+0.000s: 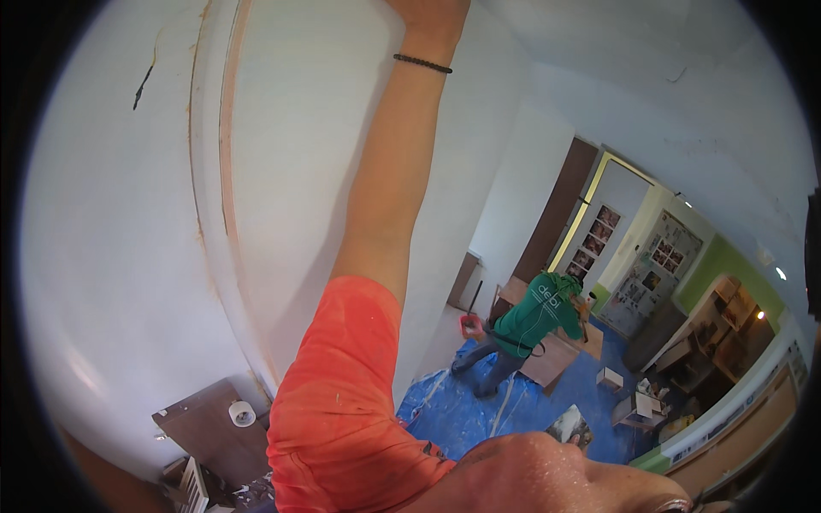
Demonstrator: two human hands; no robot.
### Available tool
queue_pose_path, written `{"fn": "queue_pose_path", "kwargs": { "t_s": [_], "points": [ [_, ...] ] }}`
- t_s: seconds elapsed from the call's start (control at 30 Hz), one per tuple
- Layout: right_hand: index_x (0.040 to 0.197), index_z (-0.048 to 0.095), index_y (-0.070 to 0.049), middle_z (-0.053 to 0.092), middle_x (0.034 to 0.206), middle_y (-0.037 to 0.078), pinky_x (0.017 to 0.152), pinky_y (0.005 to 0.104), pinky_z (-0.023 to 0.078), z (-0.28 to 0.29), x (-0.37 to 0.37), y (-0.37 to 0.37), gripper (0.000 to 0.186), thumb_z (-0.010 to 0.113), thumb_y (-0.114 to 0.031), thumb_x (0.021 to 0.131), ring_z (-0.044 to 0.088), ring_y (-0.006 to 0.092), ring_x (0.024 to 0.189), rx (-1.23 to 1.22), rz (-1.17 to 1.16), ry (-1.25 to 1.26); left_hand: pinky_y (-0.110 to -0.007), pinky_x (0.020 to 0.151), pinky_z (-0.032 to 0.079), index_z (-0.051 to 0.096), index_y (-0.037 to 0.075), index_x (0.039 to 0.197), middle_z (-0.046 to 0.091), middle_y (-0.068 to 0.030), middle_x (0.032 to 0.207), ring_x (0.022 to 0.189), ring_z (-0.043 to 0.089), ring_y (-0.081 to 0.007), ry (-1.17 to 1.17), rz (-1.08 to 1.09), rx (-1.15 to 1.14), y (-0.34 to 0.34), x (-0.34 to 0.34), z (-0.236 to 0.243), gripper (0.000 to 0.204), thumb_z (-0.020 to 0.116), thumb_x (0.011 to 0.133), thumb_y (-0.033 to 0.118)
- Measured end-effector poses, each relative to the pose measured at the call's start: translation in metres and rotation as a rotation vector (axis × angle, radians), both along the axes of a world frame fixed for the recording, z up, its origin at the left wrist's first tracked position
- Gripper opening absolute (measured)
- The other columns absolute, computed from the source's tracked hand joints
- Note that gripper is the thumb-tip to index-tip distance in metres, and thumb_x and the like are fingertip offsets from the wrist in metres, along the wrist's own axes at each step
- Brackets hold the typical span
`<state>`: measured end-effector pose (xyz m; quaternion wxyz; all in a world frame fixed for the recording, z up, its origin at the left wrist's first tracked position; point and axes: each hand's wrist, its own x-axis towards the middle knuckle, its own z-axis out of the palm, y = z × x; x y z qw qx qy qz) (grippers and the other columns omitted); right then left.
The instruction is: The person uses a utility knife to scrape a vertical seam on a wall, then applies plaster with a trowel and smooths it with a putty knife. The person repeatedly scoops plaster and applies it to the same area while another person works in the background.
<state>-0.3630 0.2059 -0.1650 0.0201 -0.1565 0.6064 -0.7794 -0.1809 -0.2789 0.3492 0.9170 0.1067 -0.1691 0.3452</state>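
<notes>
My left arm, in a red-orange short sleeve (pixel 342 368) and with a dark beaded bracelet (pixel 422 63), stretches up alongside a pale wall (pixel 299 111). Only the base of my left hand (pixel 432 12) shows at the upper edge. Its fingers lie outside the picture, so I cannot tell what they hold or whether they touch the wall. A tan vertical strip (pixel 227 128) runs down the wall left of the arm. My right hand is out of sight.
Another person in a green shirt (pixel 530 318) bends over brown boards (pixel 549 359) on blue floor sheeting (pixel 462 402). A white roll (pixel 242 414) rests by a brown panel (pixel 209 436). Dark wires (pixel 144 88) stick out of the wall. Cluttered shelves (pixel 718 333) stand right.
</notes>
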Motion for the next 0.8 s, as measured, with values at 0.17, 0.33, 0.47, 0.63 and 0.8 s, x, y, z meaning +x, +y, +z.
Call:
{"fn": "queue_pose_path", "kwargs": {
  "t_s": [0.17, 0.33, 0.47, 0.63, 0.8],
  "points": [
    [0.136, 0.054, 0.002, 0.065, 0.121, 0.011, 0.088, 0.0355, 0.053, 0.001, 0.004, 0.009, 0.041, 0.055, -0.027, 0.108, 0.065, 0.02, 0.102, -0.016, -0.062, -0.06, -0.063, 0.111, 0.034, 0.042, -0.006, 0.149, 0.045, -0.0356, 0.144, 0.132, 0.045, -0.0529, -0.08, -0.27, 0.074, 0.01, -0.042, 0.008, 0.06, 0.051, 0.09, -0.004],
    [0.136, 0.052, 0.002, 0.065, 0.12, 0.012, 0.087, 0.0364, 0.054, -0.01, -0.005, 0.002, 0.041, 0.055, -0.028, 0.108, 0.066, 0.0209, 0.101, -0.064, -0.033, -0.057, -0.062, 0.112, 0.034, 0.042, -0.005, 0.15, 0.045, -0.0342, 0.145, 0.133, 0.044, -0.052, -0.096, -0.139, 0.062, -0.006, -0.057, -0.004, 0.062, 0.051, 0.089, -0.007],
    [0.138, 0.051, 0.002, 0.065, 0.12, 0.012, 0.089, 0.0379, 0.054, 0.003, 0.006, 0.003, 0.043, 0.055, -0.028, 0.108, 0.066, 0.0216, 0.103, -0.023, -0.067, -0.083, -0.06, 0.114, 0.033, 0.042, -0.006, 0.15, 0.045, -0.0339, 0.145, 0.135, 0.043, -0.0511, -0.151, -0.173, 0.087, 0.011, -0.069, -0.035, 0.064, 0.05, 0.086, -0.01],
    [0.142, 0.05, 0.002, 0.064, 0.123, 0.012, 0.092, 0.037, 0.051, 0.003, -0.001, 0.002, 0.044, 0.054, -0.026, 0.108, 0.064, 0.0217, 0.107, 0.018, -0.001, -0.032, -0.059, 0.113, 0.032, 0.04, -0.007, 0.151, 0.044, -0.033, 0.147, 0.135, 0.042, -0.0504, 0.034, -0.103, 0.004, 0.025, -0.014, -0.006, 0.066, 0.048, 0.086, -0.012],
    [0.145, 0.048, 0.001, 0.062, 0.129, 0.013, 0.094, 0.0358, 0.05, 0.015, 0.009, -0.008, 0.045, 0.053, -0.024, 0.109, 0.063, 0.0211, 0.109, -0.012, 0.007, -0.029, -0.059, 0.113, 0.033, 0.041, -0.008, 0.149, 0.044, -0.0343, 0.147, 0.135, 0.042, -0.0502, 0.065, -0.078, -0.003, 0.024, 0.008, 0.015, 0.063, 0.049, 0.087, -0.01]
  ]
}}
